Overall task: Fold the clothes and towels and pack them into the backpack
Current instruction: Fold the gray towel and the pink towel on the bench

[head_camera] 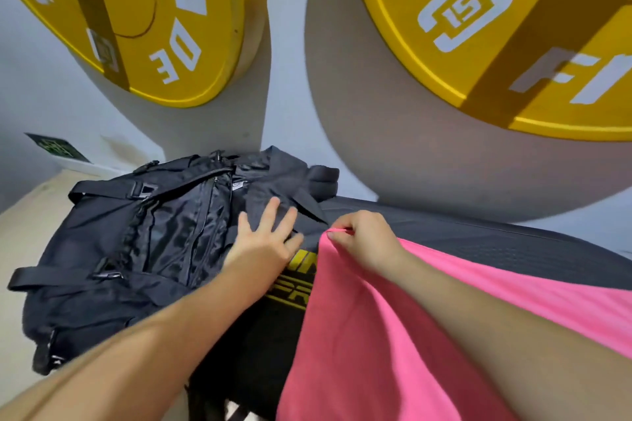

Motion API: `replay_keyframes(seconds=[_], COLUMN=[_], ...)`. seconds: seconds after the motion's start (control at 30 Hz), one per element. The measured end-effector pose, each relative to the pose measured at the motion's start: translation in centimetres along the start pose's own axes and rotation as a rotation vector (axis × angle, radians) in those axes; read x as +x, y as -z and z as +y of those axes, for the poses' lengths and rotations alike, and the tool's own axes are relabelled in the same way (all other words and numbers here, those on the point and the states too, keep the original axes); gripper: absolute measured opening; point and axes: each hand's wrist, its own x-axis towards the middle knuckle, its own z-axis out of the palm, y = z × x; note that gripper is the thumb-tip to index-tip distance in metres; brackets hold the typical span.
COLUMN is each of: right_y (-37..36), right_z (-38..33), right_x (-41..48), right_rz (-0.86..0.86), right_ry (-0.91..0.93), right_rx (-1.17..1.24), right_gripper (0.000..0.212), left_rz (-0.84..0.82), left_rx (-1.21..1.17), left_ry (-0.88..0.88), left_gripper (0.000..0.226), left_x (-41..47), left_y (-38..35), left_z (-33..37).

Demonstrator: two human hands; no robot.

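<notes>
While viewed from a head-worn camera tilted down over two bare forearms: a black backpack point(136, 243), lying on its side at left, straps and buckles facing up, zipped panels of shiny dark fabric across its top. Left hand point(265, 244) laid flat on the right part of the backpack, fingers spread wide, palm down, gripping nothing. Right hand point(364, 243) just beside it, thumb and forefinger pinched shut on the top corner of a bright pink cloth point(383, 345) (towel or garment, could not tell which). Pink cloth lifted at that corner, draping down and to the right under the right forearm, covering the lower right of the view. Beneath both backpack and cloth, a dark padded surface point(478, 243) with yellow lettering point(297, 280) partly hidden by the cloth's edge; whether a bench or a mat, could not tell. Backpack touching the cloth's raised edge only near the pinching fingers; otherwise set apart to the left. Behind, against a pale wall, two large yellow weight plates: one point(178, 20) at upper left, the other point(496, 31) at upper right, marked "15" in white. Light wood floor point(30, 215) at far left.
</notes>
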Motion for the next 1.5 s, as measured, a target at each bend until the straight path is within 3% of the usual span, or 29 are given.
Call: replay_keyframes(seconds=[0.17,0.23,0.33,0.43,0.57,0.7,0.83,1.0,1.23,1.3,1.43,1.5], right_y=[-1.9,-2.6,-2.9,-2.1,-0.4,0.7,1.0,6.7,20.9,23.7,25.9,25.4], right_z=[-2.1,-1.9,-1.5,-0.9,0.8,3.0,4.1,5.1,8.7,10.8,17.0,20.0], right_x=[4.0,4.7,4.7,4.4,2.8,0.5,-1.3,-3.5,-14.0,-16.9,-21.0,-22.3], right_rz=[0.016,-0.019,-0.014,0.053,0.091,0.155,0.01,-0.119,-0.299,-0.243,0.013,0.13], right_ry=[-0.005,-0.033,-0.064,-0.071,-0.07,0.119,0.171,0.082,-0.16,-0.296,-0.594,-0.716], right_rx=[0.205,0.116,-0.081,-0.24,-0.375,-0.444,-0.615,-0.441,-0.535,-0.457,-0.219,-0.068], right_gripper=[0.04,0.033,0.011,0.033,0.033,0.016,0.021,0.03,0.03,0.027,0.037,0.043], left_rz=[-0.04,0.025,0.28,0.415,0.281,-0.028,-0.099,-0.062,-0.021,0.015,0.114,0.144], left_rx=[-0.025,0.013,0.014,-0.032,-0.006,0.081,0.075,-0.008,-0.397,-0.48,-0.612,-0.688], left_ry=[0.127,0.035,-0.178,-0.448,-0.307,-0.173,-0.077,-0.091,-0.381,-0.453,-0.522,-0.471], left_gripper=[0.076,0.068,0.04,0.033,0.032,0.06,0.068,0.043,0.021,0.026,0.065,0.063], left_x=[1.4,1.0,0.8,0.5,1.8,4.2,5.1,4.6,5.2,5.6,6.8,7.8], left_y=[-1.7,-1.2,-0.4,-0.1,-1.1,0.0,0.8,1.9,9.4,11.3,13.4,13.8], left_z=[-4.8,-4.5,-3.7,-1.9,-0.2,0.6,1.4,2.3,9.3,12.9,19.8,23.0])
